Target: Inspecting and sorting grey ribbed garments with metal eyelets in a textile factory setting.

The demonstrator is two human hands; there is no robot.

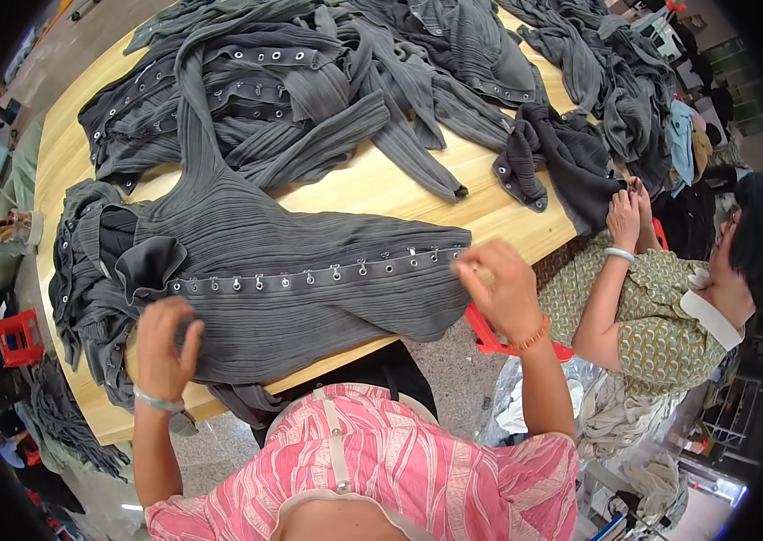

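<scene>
A dark grey ribbed cardigan lies spread across the table before me, its collar to the left and its hem to the right. Down its front runs a row of metal eyelets and small hooks, all lined up. At the hem end of that row, my right hand pinches the fabric edge between thumb and forefinger. Below the collar, my left hand rests at the near side of the cardigan, fingers bent and thumb apart, with nothing visible held. A dark collar flap is folded up just beyond it.
More grey garments with eyelets are heaped along the far side of the wooden table. A co-worker sits at the right, handling a dark garment. Red stools and bagged pale cloth stand around.
</scene>
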